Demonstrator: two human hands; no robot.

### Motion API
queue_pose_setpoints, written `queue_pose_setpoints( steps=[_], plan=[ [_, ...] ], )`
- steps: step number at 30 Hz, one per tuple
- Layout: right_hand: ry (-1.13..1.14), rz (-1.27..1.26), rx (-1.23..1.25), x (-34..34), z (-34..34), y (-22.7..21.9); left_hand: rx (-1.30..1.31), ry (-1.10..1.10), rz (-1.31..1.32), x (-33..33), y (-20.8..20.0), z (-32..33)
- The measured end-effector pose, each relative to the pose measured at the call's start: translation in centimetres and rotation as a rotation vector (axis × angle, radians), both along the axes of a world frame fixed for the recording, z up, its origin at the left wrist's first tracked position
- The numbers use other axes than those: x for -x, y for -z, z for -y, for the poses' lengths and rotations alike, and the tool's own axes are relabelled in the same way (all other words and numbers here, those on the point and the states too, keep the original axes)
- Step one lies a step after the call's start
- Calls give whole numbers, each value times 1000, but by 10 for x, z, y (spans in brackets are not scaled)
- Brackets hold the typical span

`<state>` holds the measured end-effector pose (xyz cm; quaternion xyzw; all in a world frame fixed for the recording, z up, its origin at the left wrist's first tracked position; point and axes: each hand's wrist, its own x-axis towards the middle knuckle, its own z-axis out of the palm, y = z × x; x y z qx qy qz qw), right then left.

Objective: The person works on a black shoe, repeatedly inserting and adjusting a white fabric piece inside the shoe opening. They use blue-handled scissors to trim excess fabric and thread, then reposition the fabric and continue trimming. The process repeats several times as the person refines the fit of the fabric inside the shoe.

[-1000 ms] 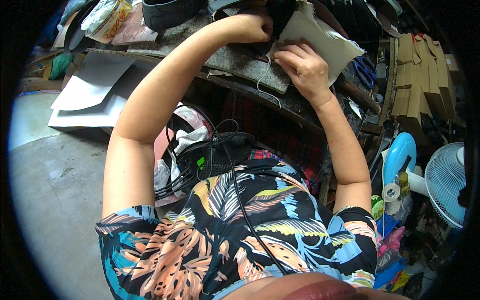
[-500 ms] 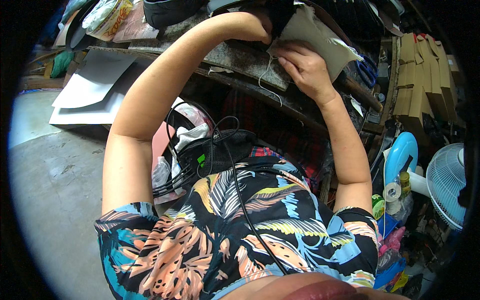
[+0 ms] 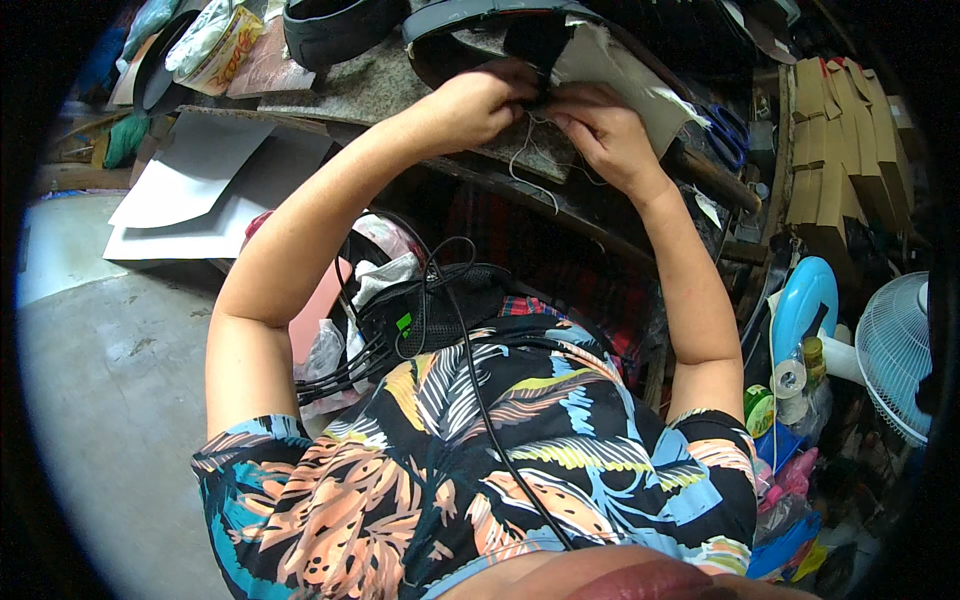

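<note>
At the bench's near edge my two hands are close together, fingertips almost meeting. My left hand (image 3: 487, 103) is closed in a pinch beside a strip of black material (image 3: 535, 42); its fingertips are partly hidden. My right hand (image 3: 612, 135) has its fingers curled on the near edge of an off-white cloth piece (image 3: 620, 70) with frayed edges. A loose white thread (image 3: 522, 172) dangles below the fingers. Just beyond my left hand lies a curved black piece with a grey rim (image 3: 425, 42).
A black curved piece (image 3: 345, 35) and a yellow-patterned tub (image 3: 225, 55) stand on the bench at left. Blue-handled scissors (image 3: 727, 135) lie right of the cloth. White sheets (image 3: 190, 180) jut out at left. Brown cardboard boxes (image 3: 830, 150) and a fan (image 3: 893, 355) stand at right.
My left hand has come down and nearer, with its elbow bent lower. The grey-rimmed piece now shows more. My right hand and the cloth have barely shifted.
</note>
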<state>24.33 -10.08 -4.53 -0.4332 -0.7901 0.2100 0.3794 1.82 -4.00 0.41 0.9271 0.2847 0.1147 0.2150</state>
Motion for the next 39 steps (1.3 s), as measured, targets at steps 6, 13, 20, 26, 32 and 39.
queue_pose_setpoints(
  steps=[6,13,20,26,32,39],
  plan=[
    [67,-354,344,-10,-5,-2,-82,118,-175,2,-5,13],
    [13,-481,321,-12,-17,-6,-207,104,-124,3,4,18],
    [115,167,-79,-8,20,-15,-194,91,-151,1,0,12],
    [63,253,-99,-18,45,-26,-16,-97,-95,-25,1,-15],
    [87,182,-5,-39,41,-49,-191,-65,35,-41,30,-24],
    [344,107,-290,-72,53,-59,-262,-83,-37,-35,34,-20]
  ],
)
